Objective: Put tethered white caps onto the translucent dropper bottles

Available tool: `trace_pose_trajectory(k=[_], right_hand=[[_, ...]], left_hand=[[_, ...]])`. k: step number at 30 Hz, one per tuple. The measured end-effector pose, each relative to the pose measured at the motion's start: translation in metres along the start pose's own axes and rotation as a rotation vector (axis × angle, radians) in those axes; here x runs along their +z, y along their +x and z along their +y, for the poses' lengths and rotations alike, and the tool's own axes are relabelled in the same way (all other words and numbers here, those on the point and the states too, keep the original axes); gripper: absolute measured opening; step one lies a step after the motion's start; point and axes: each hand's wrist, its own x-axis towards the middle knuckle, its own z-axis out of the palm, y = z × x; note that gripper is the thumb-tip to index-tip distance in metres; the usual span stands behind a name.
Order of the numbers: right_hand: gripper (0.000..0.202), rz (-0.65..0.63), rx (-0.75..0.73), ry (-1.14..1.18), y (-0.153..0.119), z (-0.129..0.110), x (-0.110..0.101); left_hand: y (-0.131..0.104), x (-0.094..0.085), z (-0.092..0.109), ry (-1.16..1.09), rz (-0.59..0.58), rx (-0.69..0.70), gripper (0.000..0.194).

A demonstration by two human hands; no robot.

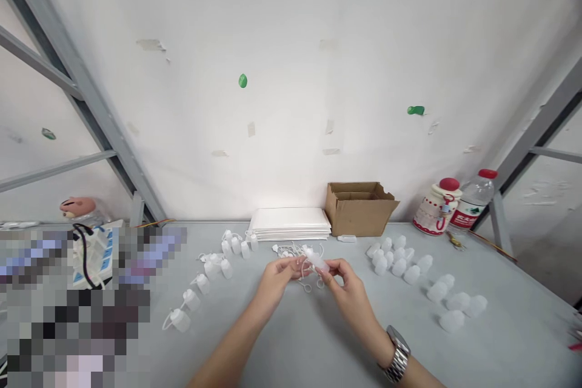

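Note:
My right hand (346, 284) is closed round a small translucent white plastic bottle (320, 261), tilted with its top toward the upper left. My left hand (280, 271) is closed at the bottle's neck end, its fingertips pinching a thin white cap strap (304, 267); the fingers partly hide it. Just behind and beneath my hands lies a loose pile of white looped cap straps (287, 250). To the left stand several small white bottles with strapped caps (180, 319). On the right are several frosted bottles without visible caps (399, 267).
Behind my hands are a stack of white boards (291, 224) and an open cardboard box (361, 218). A red-lidded jar (434, 209) and a water bottle (473, 203) stand at the back right. At the left edge is a pixelated area beside a power strip (102, 254).

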Motion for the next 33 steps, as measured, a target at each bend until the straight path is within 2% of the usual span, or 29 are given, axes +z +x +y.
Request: trace_pose_trajectory(k=[6,13,20,24,27,33], right_hand=[[0.022,0.034,-0.065,-0.178,-0.005,0.004,-0.001],[0.024,0.082,-0.137,-0.252,-0.004,0.006,0.0],[0.016,0.188,-0.407,-0.333,-0.007,0.011,-0.001],[0.009,0.155,-0.593,-0.395,-0.01,0.012,0.004],[0.011,0.114,-0.673,-0.413,-0.013,0.012,0.006],[0.014,0.058,-0.702,-0.422,-0.016,0.008,0.006]], left_hand=[[0.0,-0.002,0.003,0.16,0.04,0.071,0.021],[-0.005,-0.002,0.008,0.134,0.062,0.124,0.019],[-0.002,-0.008,0.01,-0.241,0.17,-0.009,0.023],[-0.001,-0.013,0.012,-0.44,0.23,-0.035,0.014],[-0.001,-0.011,0.014,-0.488,0.195,-0.06,0.014],[-0.007,-0.003,0.015,-0.511,0.084,-0.097,0.013]])
